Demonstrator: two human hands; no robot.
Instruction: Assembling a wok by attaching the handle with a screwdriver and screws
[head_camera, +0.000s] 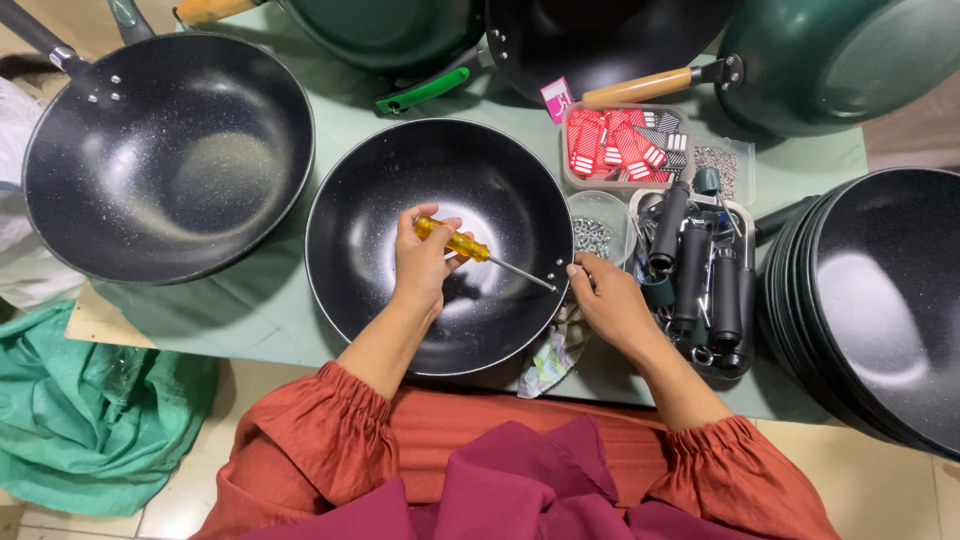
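Left hand (420, 262) fingers wrap the yellow screwdriver (482, 252), shaft pointing right to the pan (440, 245) rim holes, where right hand (612, 305) fingers apparently pinch a small part, obscured.

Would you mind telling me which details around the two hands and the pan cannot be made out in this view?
- Head view: the screwdriver tip at the black pan rim is too small to tell whether it sits in a screw.
- Whatever the right hand holds outside the rim is hidden by its fingers.
- Part of the handle is covered by the left hand.
- The stacked pans are cut off by the right edge.
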